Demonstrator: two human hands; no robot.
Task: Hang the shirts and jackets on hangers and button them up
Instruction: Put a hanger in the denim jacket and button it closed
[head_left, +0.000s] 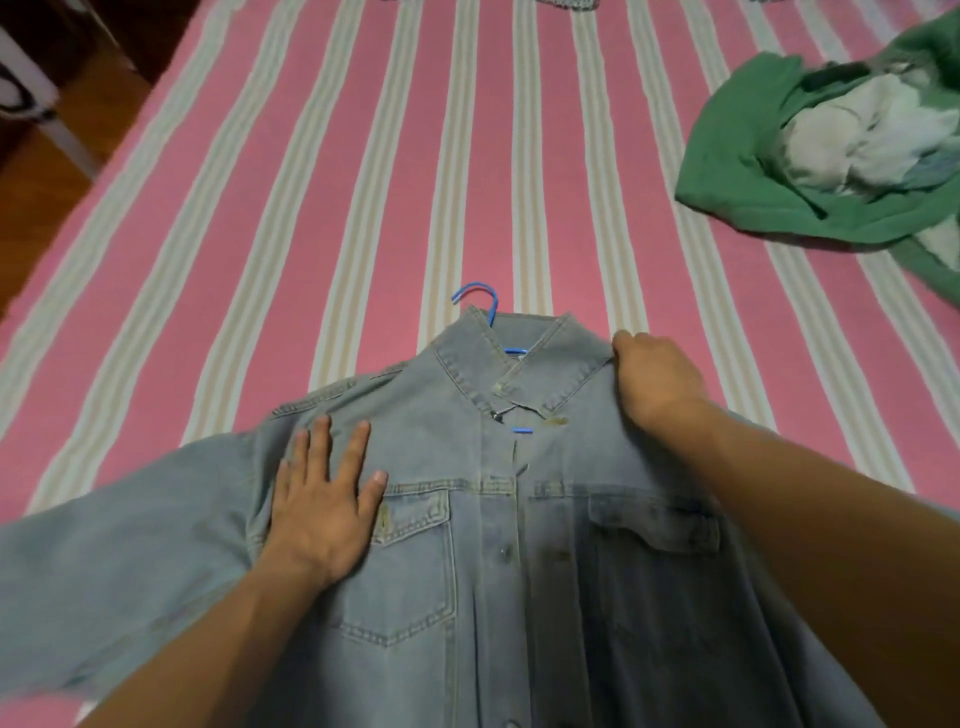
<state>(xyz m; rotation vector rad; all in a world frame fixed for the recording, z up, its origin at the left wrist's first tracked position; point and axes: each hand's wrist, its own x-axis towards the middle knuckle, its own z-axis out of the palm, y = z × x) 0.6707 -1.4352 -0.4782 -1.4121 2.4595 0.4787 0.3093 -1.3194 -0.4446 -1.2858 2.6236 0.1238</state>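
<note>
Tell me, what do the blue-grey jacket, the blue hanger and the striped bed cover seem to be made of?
The jacket looks like faded, washed denim: matte weave, contrast stitching, flap pockets, metal-looking buttons. The hanger seems thin wire in a smooth blue coating, judging by its slim bent hook; plain plastic is possible. The bed cover looks like matte woven cloth with a slightly coarse texture, probably cotton.

- A bed (322, 171) fills most of the view, covered with a sheet of broad pink stripes and narrower pale cream-and-green bands running lengthwise
- At the upper left, beside the bed, a brown wooden floor (47, 156) shows
- A white piece of furniture (31, 88) stands on that floor, only partly in view
- The light is dim and even, indoor
</note>
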